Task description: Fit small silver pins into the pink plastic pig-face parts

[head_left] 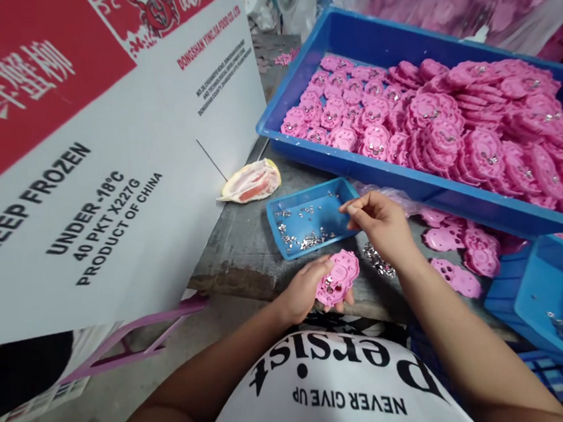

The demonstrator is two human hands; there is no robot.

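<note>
Close to my body, my left hand [306, 291] grips a pink plastic piece [339, 277] with a scalloped edge and small shiny bits on its face. Above the right end of a small blue tray [286, 251], my right hand [380, 217] has thumb and fingertips pinched together; whatever they hold is too small to make out. Many tiny silvery parts [309, 240] lie scattered in that tray. Another heap of silvery parts [378, 260] rests on the table under my right wrist.
A large blue bin [409, 181] full of pink pieces stands at the back right. Loose pink pieces [457, 278] lie beside my right forearm, near more blue trays [545, 284]. A tall white carton [164, 149] blocks the left, with a peeled fruit rind [253, 180] beside it.
</note>
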